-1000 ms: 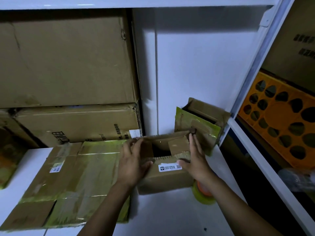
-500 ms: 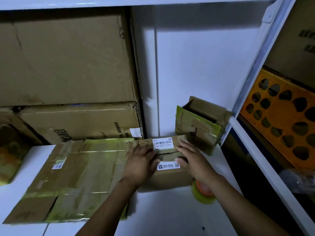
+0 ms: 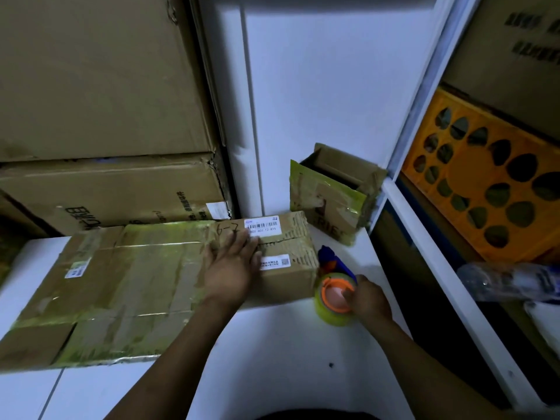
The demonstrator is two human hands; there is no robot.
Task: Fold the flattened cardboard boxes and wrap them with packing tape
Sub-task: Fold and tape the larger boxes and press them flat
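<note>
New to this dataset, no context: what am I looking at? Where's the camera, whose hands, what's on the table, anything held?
No robot: a person's bare hands, filmed by one wide-angle camera on their head, looking down. On the white table lie a flat box, a small box with flaps closed, and an open box behind it. The left hand presses flat on the small box's top. The right hand grips the tape beside that box. Cartons are stacked at left; an orange crate sits at right.
</note>
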